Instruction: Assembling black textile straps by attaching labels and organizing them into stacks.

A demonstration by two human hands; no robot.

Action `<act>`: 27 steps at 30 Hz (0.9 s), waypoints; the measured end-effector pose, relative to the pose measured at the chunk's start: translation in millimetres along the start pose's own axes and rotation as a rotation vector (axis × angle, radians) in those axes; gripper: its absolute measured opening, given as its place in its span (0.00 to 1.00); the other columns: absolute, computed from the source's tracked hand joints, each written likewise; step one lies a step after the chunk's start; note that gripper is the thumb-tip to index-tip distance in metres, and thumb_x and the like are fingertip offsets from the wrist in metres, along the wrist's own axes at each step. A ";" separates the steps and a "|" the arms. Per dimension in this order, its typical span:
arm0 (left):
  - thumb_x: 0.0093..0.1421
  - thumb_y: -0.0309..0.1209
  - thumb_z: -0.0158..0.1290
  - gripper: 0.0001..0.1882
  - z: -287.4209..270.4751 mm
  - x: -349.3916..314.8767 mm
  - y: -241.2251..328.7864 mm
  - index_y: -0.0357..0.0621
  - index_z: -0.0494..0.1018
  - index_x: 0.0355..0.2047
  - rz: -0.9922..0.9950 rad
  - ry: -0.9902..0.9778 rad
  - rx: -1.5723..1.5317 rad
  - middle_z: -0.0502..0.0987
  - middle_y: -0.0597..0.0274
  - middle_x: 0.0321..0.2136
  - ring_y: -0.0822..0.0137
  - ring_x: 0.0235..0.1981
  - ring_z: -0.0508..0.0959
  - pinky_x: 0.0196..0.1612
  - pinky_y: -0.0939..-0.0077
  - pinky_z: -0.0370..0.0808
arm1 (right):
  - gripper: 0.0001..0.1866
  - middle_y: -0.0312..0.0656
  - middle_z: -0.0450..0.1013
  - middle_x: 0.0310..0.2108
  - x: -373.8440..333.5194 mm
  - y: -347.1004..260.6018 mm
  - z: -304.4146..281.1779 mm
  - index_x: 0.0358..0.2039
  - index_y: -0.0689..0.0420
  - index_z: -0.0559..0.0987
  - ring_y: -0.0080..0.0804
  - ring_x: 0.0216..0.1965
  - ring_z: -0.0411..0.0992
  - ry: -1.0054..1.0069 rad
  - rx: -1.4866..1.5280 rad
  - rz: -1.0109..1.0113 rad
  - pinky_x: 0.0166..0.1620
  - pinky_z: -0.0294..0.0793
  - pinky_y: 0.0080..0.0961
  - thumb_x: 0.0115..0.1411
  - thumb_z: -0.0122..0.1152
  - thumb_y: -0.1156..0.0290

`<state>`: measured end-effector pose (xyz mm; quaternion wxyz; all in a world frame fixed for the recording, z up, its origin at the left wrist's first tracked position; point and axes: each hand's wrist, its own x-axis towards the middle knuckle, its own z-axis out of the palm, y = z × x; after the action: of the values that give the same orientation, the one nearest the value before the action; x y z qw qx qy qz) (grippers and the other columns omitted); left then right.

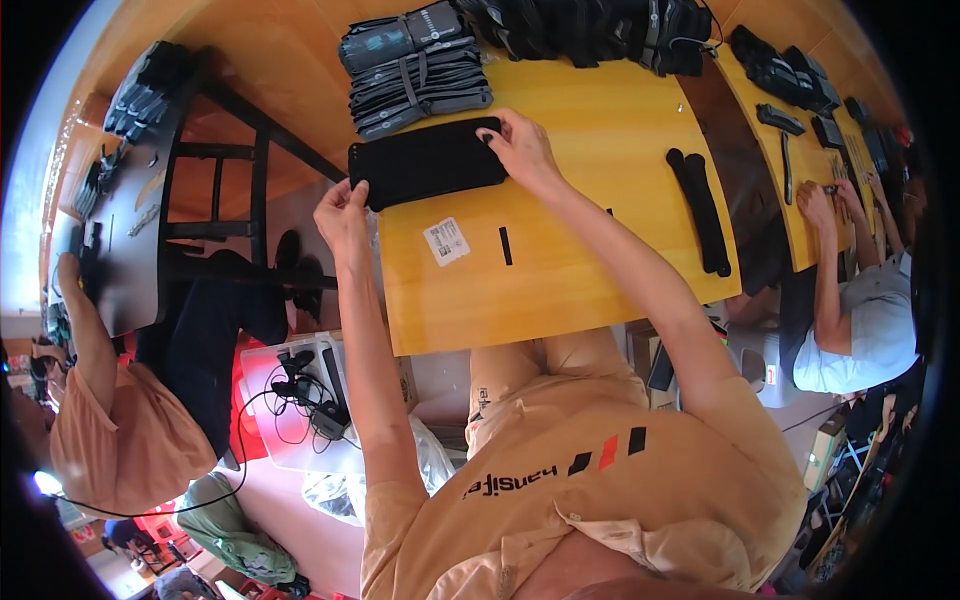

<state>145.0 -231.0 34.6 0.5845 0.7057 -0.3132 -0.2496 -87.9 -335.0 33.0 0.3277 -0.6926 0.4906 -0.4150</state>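
Observation:
Between my hands stretches a black, flat, rectangular fabric piece [425, 165] at the table's far left corner. My left hand [345, 212] pinches its lower left corner, with the thumb on top. My right hand [518, 152] grips its upper right corner, thumb pressed on the cloth and fingers partly hidden beneath. Just beyond it stands a stack of folded dark grey and black packs [418, 75], bound with straps. Nearer to me on the yellow table [590, 270] lie a white printed label [446, 242] and a short black strip [505, 246].
Two long black padded strips [700, 212] lie at the table's right side. Black bundles [600, 30] line its far edge. A clear plastic bin with cables [310, 395] sits at lower left. One co-worker [130, 430] is at left beside a dark table; another [860, 320] is at right.

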 end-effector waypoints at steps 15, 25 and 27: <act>0.48 0.35 0.59 0.18 27.2 -3.9 -8.7 0.39 0.72 0.37 0.114 0.228 0.535 0.70 0.55 0.34 0.58 0.37 0.71 0.41 0.66 0.68 | 0.18 0.48 0.64 0.39 -1.0 5.0 7.8 0.45 0.58 0.70 0.49 0.40 0.68 -0.002 -0.324 -0.017 0.39 0.69 0.40 0.56 0.56 0.63; 0.59 0.35 0.47 0.19 52.5 -10.7 11.7 0.45 0.67 0.50 0.764 -0.042 0.742 0.67 0.51 0.50 0.54 0.51 0.66 0.52 0.62 0.63 | 0.21 0.45 0.62 0.51 -17.1 -10.5 15.2 0.52 0.53 0.66 0.44 0.56 0.58 0.056 -0.474 -0.541 0.55 0.59 0.41 0.59 0.51 0.62; 0.62 0.40 0.41 0.22 64.4 -12.7 6.7 0.48 0.62 0.56 0.822 -0.056 1.105 0.61 0.55 0.56 0.55 0.59 0.58 0.58 0.52 0.54 | 0.23 0.46 0.60 0.55 -17.7 -7.6 19.3 0.52 0.54 0.66 0.44 0.59 0.53 -0.022 -0.438 -0.517 0.58 0.50 0.48 0.58 0.52 0.60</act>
<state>89.1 -265.6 28.6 0.1778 0.7174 -0.6516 0.1706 -70.6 -314.9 26.6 0.0601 -0.8525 0.3727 -0.3616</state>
